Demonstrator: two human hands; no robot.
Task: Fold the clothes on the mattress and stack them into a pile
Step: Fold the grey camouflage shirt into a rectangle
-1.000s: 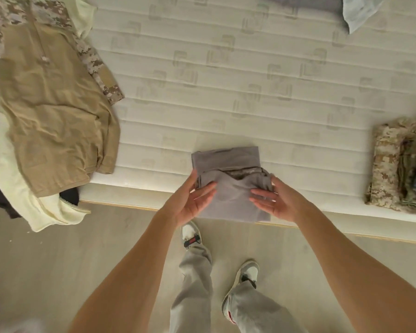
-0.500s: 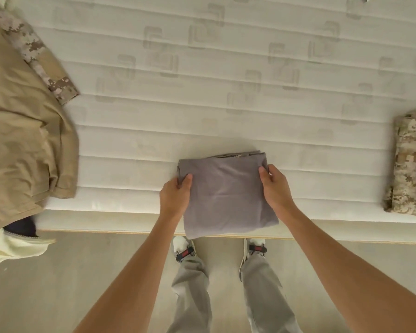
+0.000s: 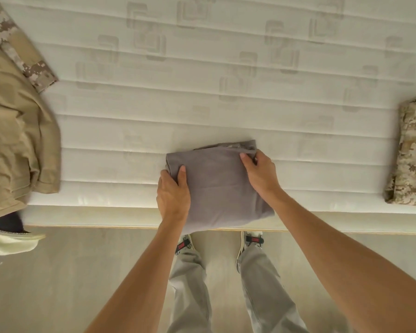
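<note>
Grey folded garment (image 3: 222,186) at the mattress (image 3: 202,111) edge, both hands' fingers (image 3: 181,174) gripping its sides.

On my feed the light is soft, warm and even, bright enough to wash the mattress (image 3: 226,121) pale, with a mild sheen along its near edge. Shadows are faint: a thin one under the grey folded garment (image 3: 216,186), and soft ones along the forearms. The wide lens bows the quilted seams and stretches the arms toward the lower corners. The tan clothes (image 3: 17,131) at the left edge look slightly smeared; the centre stays sharp.
</note>
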